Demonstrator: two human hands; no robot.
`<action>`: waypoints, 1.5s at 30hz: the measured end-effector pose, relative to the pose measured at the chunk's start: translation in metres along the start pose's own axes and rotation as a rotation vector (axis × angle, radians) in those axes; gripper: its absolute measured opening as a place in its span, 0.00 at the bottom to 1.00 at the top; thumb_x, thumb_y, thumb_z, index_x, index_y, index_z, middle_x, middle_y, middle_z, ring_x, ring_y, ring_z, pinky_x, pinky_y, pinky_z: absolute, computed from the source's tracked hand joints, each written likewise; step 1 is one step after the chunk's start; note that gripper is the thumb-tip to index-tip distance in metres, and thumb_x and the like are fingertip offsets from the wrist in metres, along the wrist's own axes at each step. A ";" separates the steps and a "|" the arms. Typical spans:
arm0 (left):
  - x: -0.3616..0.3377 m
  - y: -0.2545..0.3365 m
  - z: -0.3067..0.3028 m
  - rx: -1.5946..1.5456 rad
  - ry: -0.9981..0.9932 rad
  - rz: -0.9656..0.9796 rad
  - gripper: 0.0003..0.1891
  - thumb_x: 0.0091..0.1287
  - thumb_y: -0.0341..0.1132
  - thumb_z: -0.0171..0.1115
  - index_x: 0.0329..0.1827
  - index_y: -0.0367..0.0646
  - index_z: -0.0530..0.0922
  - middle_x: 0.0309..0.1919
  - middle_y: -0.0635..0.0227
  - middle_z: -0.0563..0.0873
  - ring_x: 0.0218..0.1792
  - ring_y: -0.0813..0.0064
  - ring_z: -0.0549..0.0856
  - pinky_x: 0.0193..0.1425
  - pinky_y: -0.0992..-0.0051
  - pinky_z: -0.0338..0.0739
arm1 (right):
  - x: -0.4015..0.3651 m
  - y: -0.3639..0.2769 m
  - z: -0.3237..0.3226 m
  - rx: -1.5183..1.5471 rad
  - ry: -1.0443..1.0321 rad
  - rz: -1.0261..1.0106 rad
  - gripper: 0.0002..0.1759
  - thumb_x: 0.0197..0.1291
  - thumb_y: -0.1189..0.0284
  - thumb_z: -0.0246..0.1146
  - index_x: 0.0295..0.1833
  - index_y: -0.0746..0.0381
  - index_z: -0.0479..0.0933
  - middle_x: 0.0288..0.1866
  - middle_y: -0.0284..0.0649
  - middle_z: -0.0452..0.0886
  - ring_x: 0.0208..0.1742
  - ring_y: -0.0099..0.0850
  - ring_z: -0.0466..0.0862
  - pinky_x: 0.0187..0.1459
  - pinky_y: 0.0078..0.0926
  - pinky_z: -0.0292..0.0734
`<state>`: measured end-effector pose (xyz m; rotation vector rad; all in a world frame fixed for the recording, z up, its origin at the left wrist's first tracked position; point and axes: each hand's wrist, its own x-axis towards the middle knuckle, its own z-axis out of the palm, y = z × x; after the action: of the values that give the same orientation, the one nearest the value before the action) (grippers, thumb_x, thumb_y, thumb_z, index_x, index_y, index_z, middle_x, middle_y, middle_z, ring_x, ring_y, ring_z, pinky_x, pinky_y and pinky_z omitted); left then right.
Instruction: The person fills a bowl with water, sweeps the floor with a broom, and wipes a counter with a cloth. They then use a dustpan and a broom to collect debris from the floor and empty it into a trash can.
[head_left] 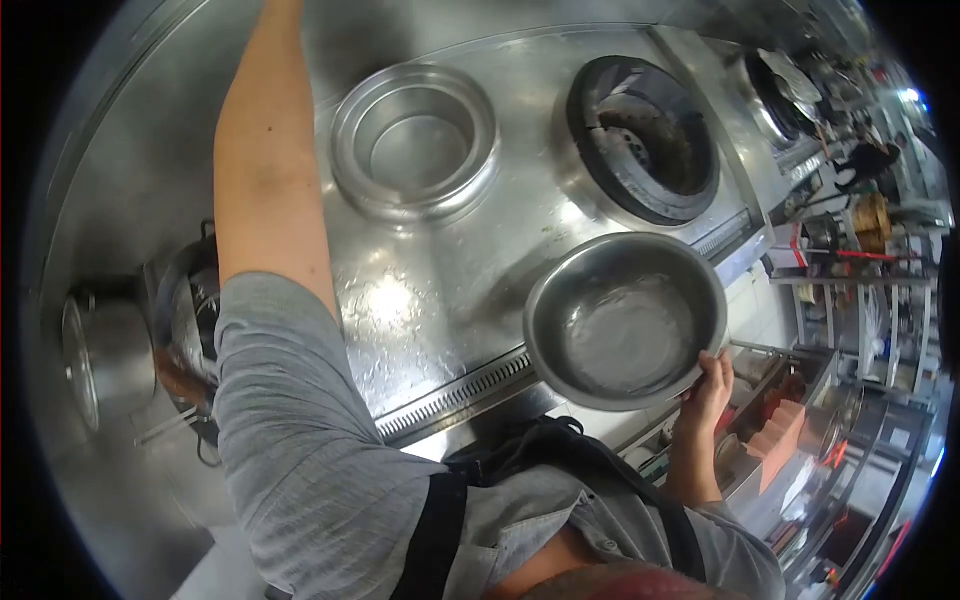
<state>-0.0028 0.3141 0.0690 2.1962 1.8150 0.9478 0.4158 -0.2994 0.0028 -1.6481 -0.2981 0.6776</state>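
**Right hand [708, 390] gripping the metal bowl [557, 330] beside the counter [440, 265]**

Here the right hand is closing its bent fingers round the near right side of the metal bowl's rim, and that is looking like the only visible hold. The left forearm [270, 170] is running out past the top edge, so the left hand is lying out of view; what it is doing, I can't tell.

The bowl itself is overlapping the counter's front edge, just past the slotted strip [462, 400]. Whether any of it is resting on metal, this angle isn't showing. Its floor is shining with ripples, probably shallow water [630, 335].

And here is the danger: if that one grip is bearing the weight, a wet rim or a loosening finger could be sending the bowl tipping, its far side dropping first and the contents slopping over the edge. The counter is glistening with wet patches [390, 300], so a bowl set down there could be sliding. The deep pot [418, 150] is sitting farther back, and the stove burner [592, 160] is standing near the bowl's far rim; a careless swing could be knocking it.
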 end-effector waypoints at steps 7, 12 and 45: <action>-0.012 0.022 0.028 -0.083 0.117 -0.116 0.22 0.51 0.40 0.64 0.50 0.42 0.78 0.42 0.50 0.84 0.45 0.53 0.82 0.49 0.62 0.76 | -0.023 -0.006 -0.005 -0.063 0.013 0.046 0.05 0.54 0.73 0.52 0.36 0.63 0.69 0.24 0.34 0.73 0.10 0.20 0.68 0.08 0.15 0.59; -0.110 0.127 0.033 -0.206 -0.013 0.069 0.15 0.55 0.35 0.57 0.45 0.41 0.79 0.39 0.47 0.83 0.46 0.51 0.82 0.49 0.58 0.75 | -0.015 0.004 -0.019 -0.040 -0.074 0.026 0.02 0.54 0.75 0.52 0.33 0.62 0.68 0.16 0.32 0.69 0.06 0.20 0.63 0.07 0.16 0.57; -0.337 -0.063 0.187 -0.903 -0.171 -0.441 0.12 0.64 0.26 0.50 0.46 0.24 0.71 0.39 0.52 0.75 0.36 0.58 0.79 0.40 0.57 0.85 | -0.011 0.246 -0.390 -1.040 0.160 0.049 0.18 0.57 0.61 0.62 0.45 0.64 0.77 0.31 0.52 0.81 0.31 0.43 0.83 0.34 0.39 0.76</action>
<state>0.0209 0.0714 -0.2362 1.2269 1.3070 1.1195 0.5901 -0.6706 -0.2081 -2.6864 -0.5472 0.4239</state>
